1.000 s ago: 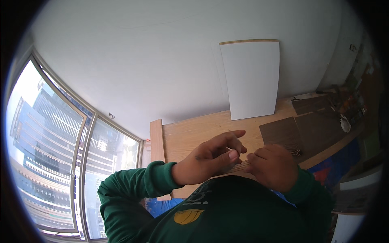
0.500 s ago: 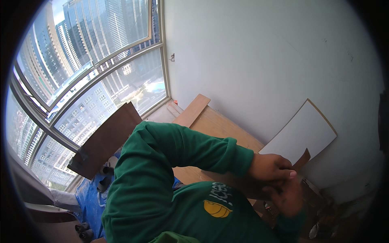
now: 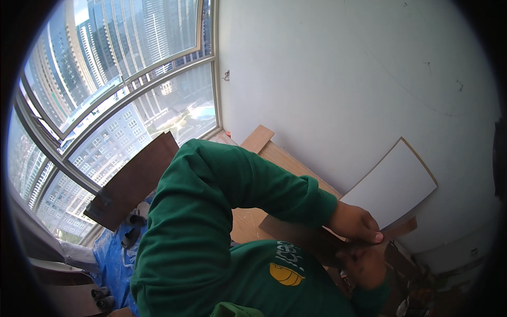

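Note:
My left hand (image 3: 355,223), at the end of the green-sleeved arm reaching across to the right, is closed with its thumb pressed down on a thin brown strip (image 3: 405,227). One end of that strip sticks out past the knuckles. Just below, my right hand (image 3: 365,268) has its fingers curled, close to the left thumb; what lies in them is in shadow and hidden. A dark brown board (image 3: 288,232) shows beneath my left forearm, partly covered by the sleeve.
A wooden tabletop (image 3: 248,222) runs along the white wall, with a plank (image 3: 257,138) at its far end. A white panel (image 3: 393,182) leans on the wall. At left, a brown board (image 3: 134,177) stands by the window above a blue sheet (image 3: 119,251); shoes (image 3: 103,297) sit nearby.
The brown strip has swung from pointing upward to lying nearly level toward the right. My left hand has shifted slightly, and my right hand has moved a little down and left.

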Motion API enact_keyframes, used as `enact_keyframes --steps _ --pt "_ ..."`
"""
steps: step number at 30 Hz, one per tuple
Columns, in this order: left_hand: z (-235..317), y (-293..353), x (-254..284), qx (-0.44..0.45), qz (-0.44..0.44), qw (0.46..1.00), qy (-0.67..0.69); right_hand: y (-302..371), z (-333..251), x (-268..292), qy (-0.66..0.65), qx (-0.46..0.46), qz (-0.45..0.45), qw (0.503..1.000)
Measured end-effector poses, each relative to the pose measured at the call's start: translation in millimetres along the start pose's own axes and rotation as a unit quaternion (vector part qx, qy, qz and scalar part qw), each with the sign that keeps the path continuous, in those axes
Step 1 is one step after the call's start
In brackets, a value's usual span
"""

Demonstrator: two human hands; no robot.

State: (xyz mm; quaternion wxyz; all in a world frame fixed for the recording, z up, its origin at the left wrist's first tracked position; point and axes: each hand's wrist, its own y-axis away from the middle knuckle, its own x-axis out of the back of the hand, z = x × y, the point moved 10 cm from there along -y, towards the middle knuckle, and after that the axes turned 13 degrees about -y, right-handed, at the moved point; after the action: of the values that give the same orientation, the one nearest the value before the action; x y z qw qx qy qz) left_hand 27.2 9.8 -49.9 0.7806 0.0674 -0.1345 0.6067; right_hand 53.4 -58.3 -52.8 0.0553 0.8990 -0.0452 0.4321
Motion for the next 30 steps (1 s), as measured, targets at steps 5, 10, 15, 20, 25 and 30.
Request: enact_keyframes --steps 5,10,15,20,25,30 --pt "1 6 -4 0.062 0.069 0.995 0.026 5 -6 2 0.01 0.041 0.025 0.999" --pt "7 14 -3 0.047 0.135 0.99 -0.012 5 9 -4 -0.016 0.007 0.019 1.0" --pt "18 17 3 -0.035 0.205 0.976 -0.069 9 6 -3 -0.024 0.0 0.001 1.0" --pt "21 21 9 -0.062 0.235 0.96 -0.139 7 -6 -1 0.011 0.042 0.006 0.999" --pt "23 21 15 -0.057 0.229 0.958 -0.163 8 -7 0 0.067 0.068 0.046 0.994" --pt "45 37 39 -0.046 0.276 0.954 -0.103 10 -9 6 0.111 0.063 0.066 0.99"
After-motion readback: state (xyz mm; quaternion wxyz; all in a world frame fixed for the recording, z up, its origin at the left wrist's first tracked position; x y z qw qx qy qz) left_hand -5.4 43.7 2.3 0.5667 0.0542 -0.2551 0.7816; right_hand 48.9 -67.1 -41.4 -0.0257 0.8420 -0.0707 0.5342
